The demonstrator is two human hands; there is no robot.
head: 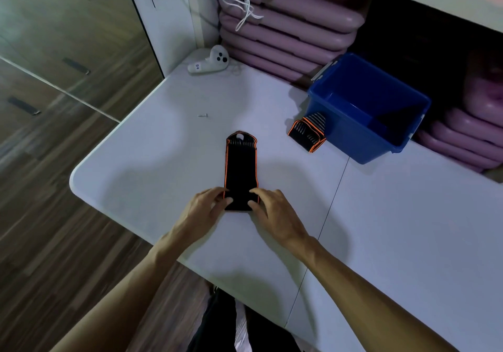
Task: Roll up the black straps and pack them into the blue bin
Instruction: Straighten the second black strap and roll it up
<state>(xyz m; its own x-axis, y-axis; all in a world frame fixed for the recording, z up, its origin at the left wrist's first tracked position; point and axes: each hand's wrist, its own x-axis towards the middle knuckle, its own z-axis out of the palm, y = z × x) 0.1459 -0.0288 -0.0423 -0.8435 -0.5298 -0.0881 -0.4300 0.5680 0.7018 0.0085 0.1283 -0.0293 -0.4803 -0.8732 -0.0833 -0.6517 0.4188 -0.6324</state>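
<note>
Strap (pixel 240 166) flat on white table (pixel 394 229) — near end pinched by left hand (pixel 208 204) and right hand (pixel 272 210), fingers curled. Second strap (pixel 307 131) lies touching blue bin (pixel 348 145).

A storage corner of a fitness or activity room is suggested.

Stacks of pink foam pads (pixel 285 22) are piled against the wall behind a white folding table (pixel 381 229), with wood-pattern flooring (pixel 54 161) beside it. A white handheld controller (pixel 211 60) is left on the table, and white cords (pixel 239 3) are hung above.
</note>
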